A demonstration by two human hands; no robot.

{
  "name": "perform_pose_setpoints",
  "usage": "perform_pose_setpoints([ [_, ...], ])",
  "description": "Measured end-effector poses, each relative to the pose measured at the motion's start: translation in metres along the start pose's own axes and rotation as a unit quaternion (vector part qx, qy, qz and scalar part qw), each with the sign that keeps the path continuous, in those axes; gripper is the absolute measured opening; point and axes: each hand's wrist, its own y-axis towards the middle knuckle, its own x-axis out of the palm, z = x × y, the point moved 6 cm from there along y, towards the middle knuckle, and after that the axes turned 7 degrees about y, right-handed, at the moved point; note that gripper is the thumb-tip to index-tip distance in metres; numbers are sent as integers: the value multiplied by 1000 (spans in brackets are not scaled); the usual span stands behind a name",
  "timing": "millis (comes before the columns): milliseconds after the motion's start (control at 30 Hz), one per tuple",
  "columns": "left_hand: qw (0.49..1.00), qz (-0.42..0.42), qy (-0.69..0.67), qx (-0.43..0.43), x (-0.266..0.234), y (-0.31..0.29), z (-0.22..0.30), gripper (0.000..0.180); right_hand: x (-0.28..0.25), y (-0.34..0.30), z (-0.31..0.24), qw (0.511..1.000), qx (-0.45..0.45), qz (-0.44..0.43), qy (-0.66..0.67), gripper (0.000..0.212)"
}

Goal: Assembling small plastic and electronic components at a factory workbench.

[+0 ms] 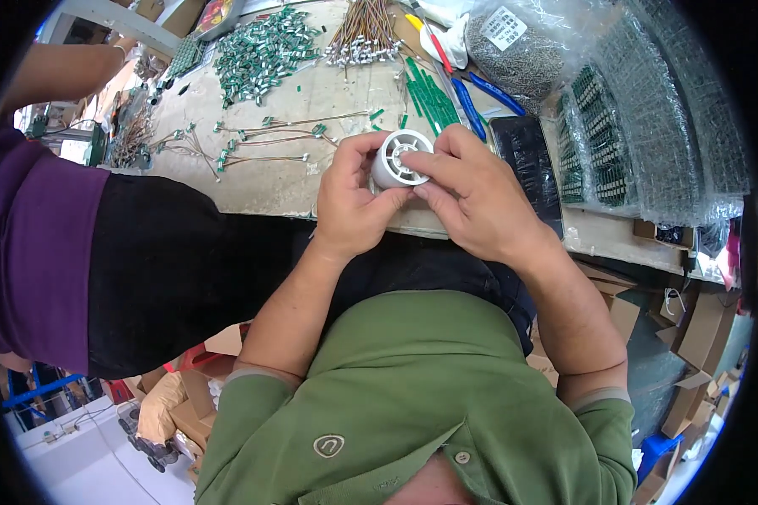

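A white plastic spool [384,173] with a spoked end is held between my hands just above the table's front edge. My left hand [350,200] wraps around its left side, with the thumb at the lower rim. From the right, my right hand [488,198] grips the rim with its thumb below, and a finger reaches over the spoked face toward the hub. That finger hides part of the hub. Beyond the spool lie wire leads [265,158] with small green circuit boards on their ends.
A heap of small green boards [265,55] and a wire bundle [364,34] lie at the back. Green strips [429,97], blue-handled pliers [469,109] and a black phone-like slab [526,160] are to the right, beside bagged boards [598,135]. A co-worker's arm [67,74] is at left.
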Motion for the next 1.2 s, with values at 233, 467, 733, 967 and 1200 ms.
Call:
perform_pose_setpoints([
  [233, 1000, -13, 11, 11, 0, -2, 0, 65, -10, 6, -10, 998, -17, -56, -39, 32],
  [467, 998, -2, -57, -6, 0, -1, -2, 65, -6, -1, -21, 984, -111, 21, -134, 32],
  [733, 999, -4, -47, -6, 1, -2, 2, 66, -5, -2, -20, 986, -99, 44, -129, 31],
  [967, 999, -10, -34, -10, -1, 0, 0, 67, -6, 7, -22, 987, -85, 4, -140, 31],
  [1200, 989, 41, 136, 45, 0, -2, 9, 57, 2, -2, -16, 998, -21, 21, -64, 35],
])
